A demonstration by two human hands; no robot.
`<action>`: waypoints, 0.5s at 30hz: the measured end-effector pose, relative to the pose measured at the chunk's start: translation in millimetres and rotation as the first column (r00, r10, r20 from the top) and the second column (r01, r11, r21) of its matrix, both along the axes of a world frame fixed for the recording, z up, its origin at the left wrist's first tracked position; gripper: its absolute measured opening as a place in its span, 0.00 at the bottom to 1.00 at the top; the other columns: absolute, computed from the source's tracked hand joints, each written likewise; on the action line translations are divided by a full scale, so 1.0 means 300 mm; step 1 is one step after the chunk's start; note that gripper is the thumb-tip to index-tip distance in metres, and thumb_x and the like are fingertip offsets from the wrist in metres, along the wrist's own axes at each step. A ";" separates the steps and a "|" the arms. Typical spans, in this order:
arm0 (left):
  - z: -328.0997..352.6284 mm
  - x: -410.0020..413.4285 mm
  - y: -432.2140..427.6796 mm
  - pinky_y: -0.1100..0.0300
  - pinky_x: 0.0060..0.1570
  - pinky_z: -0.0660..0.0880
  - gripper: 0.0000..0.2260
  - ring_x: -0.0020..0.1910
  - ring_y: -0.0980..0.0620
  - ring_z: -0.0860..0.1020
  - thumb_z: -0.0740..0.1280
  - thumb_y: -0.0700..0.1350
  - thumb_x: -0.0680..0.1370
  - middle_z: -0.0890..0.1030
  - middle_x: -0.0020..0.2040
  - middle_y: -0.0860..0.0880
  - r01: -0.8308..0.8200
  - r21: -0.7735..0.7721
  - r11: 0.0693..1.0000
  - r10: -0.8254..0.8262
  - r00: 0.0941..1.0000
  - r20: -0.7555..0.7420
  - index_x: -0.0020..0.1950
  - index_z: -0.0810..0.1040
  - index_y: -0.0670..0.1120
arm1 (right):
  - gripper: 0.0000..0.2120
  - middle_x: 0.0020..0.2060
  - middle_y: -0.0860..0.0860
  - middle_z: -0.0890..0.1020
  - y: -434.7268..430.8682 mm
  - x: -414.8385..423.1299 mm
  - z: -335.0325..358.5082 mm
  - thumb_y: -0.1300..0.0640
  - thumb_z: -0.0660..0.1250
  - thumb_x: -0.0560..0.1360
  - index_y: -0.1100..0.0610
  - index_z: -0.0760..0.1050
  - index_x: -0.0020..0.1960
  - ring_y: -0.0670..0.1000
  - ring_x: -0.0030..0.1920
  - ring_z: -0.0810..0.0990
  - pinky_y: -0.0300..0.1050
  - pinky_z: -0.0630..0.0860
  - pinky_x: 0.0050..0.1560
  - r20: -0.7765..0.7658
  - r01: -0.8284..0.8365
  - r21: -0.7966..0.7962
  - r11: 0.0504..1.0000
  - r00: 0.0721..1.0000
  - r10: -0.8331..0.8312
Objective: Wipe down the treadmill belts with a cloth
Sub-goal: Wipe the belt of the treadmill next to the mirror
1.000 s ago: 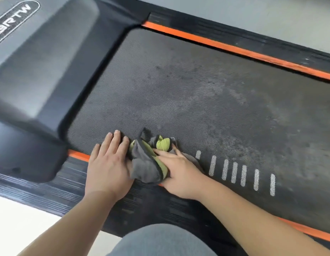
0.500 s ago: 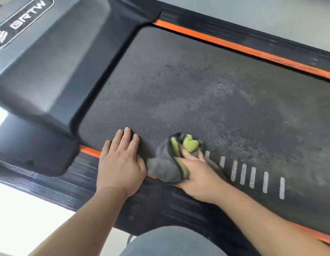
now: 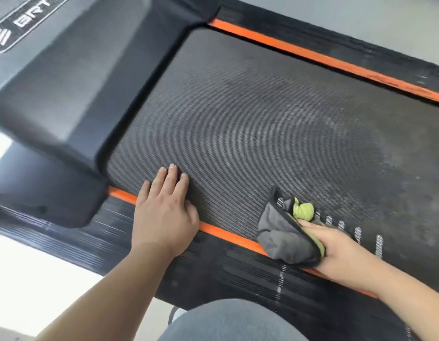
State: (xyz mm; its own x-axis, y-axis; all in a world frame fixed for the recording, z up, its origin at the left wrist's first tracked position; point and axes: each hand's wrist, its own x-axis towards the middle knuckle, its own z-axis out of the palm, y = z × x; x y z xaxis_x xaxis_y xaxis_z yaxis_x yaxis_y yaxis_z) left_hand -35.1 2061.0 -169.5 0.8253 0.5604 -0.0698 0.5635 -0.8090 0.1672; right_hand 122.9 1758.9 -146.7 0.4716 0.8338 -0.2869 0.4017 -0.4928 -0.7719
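Observation:
A dark textured treadmill belt (image 3: 262, 124) fills the middle of the head view, dusty and pale toward the right. A crumpled grey and lime-green cloth (image 3: 285, 232) lies on the belt's near edge, over the orange stripe. My right hand (image 3: 336, 252) presses down on the cloth's right side, fingers laid over it. My left hand (image 3: 164, 215) rests flat on the belt's near left corner, fingers straight, well apart from the cloth.
The dark motor cover (image 3: 73, 77) with a white logo rises at the belt's left end. Ribbed black side rails (image 3: 238, 271) with orange stripes (image 3: 312, 55) border the belt. White dashes (image 3: 356, 235) mark the belt by the cloth. My grey-clad knee (image 3: 228, 321) is below.
My right hand has slid the cloth to the right along the belt's near edge, away from my left hand. The left hand stays planted on the belt.

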 end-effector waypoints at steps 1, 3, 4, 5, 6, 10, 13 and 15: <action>-0.002 0.001 -0.001 0.42 0.78 0.59 0.30 0.81 0.46 0.61 0.54 0.53 0.75 0.65 0.81 0.47 -0.003 -0.002 1.000 0.003 1.000 0.002 0.76 0.72 0.48 | 0.23 0.67 0.35 0.78 0.032 -0.006 0.006 0.49 0.79 0.72 0.38 0.79 0.65 0.41 0.72 0.72 0.54 0.68 0.75 -0.024 0.004 -0.007 1.000 1.000 -0.005; -0.001 0.003 -0.001 0.42 0.78 0.59 0.30 0.81 0.46 0.61 0.55 0.53 0.75 0.65 0.81 0.47 -0.006 -0.008 1.000 0.006 1.000 -0.004 0.76 0.72 0.48 | 0.24 0.71 0.33 0.74 0.142 -0.038 -0.008 0.45 0.77 0.72 0.32 0.76 0.66 0.40 0.76 0.65 0.54 0.59 0.80 0.029 -0.007 -0.054 0.999 1.000 0.008; 0.001 0.002 0.001 0.42 0.78 0.59 0.30 0.81 0.46 0.61 0.55 0.53 0.75 0.65 0.81 0.47 -0.005 -0.009 1.000 0.005 1.000 -0.014 0.76 0.72 0.48 | 0.26 0.74 0.35 0.70 0.212 -0.061 -0.025 0.43 0.75 0.72 0.33 0.75 0.69 0.41 0.79 0.60 0.55 0.51 0.82 0.077 -0.018 -0.074 0.997 0.997 0.023; 0.002 -0.001 0.004 0.43 0.78 0.58 0.30 0.81 0.46 0.60 0.56 0.53 0.75 0.64 0.82 0.47 0.003 -0.010 1.000 -0.003 1.000 -0.031 0.77 0.71 0.48 | 0.27 0.77 0.38 0.67 0.289 -0.086 -0.040 0.43 0.74 0.72 0.35 0.74 0.70 0.42 0.81 0.56 0.54 0.43 0.82 0.117 -0.028 -0.077 0.997 0.992 0.037; 0.002 -0.005 0.010 0.43 0.79 0.57 0.31 0.82 0.46 0.58 0.56 0.54 0.75 0.62 0.82 0.47 0.018 -0.011 1.000 -0.018 0.998 -0.054 0.79 0.69 0.49 | 0.28 0.79 0.40 0.64 0.367 -0.112 -0.039 0.44 0.73 0.73 0.37 0.73 0.72 0.43 0.81 0.54 0.50 0.36 0.81 0.140 -0.039 -0.072 0.997 0.989 0.049; -0.005 -0.021 0.028 0.44 0.80 0.54 0.35 0.83 0.47 0.53 0.59 0.58 0.76 0.56 0.84 0.48 0.078 -0.014 0.997 -0.079 0.991 -0.110 0.82 0.62 0.49 | 0.28 0.79 0.35 0.54 0.496 -0.135 0.008 0.50 0.73 0.76 0.38 0.72 0.74 0.37 0.78 0.47 0.43 0.32 0.79 0.128 -0.077 -0.045 0.996 0.988 0.082; 0.008 -0.012 0.011 0.44 0.80 0.54 0.30 0.83 0.47 0.54 0.55 0.56 0.79 0.58 0.83 0.48 0.031 -0.014 0.999 -0.032 0.997 -0.070 0.81 0.65 0.49 | 0.27 0.79 0.32 0.52 0.369 -0.126 0.067 0.51 0.72 0.78 0.36 0.71 0.74 0.36 0.78 0.40 0.49 0.43 0.81 0.087 -0.140 -0.027 0.990 0.986 0.142; 0.022 -0.003 -0.003 0.44 0.80 0.56 0.31 0.82 0.47 0.58 0.52 0.55 0.76 0.62 0.82 0.47 -0.001 -0.010 1.000 0.000 1.000 -0.023 0.79 0.69 0.48 | 0.27 0.79 0.31 0.55 0.292 -0.129 0.108 0.54 0.69 0.78 0.37 0.70 0.74 0.41 0.82 0.41 0.51 0.52 0.81 0.130 -0.171 -0.020 0.985 0.976 0.172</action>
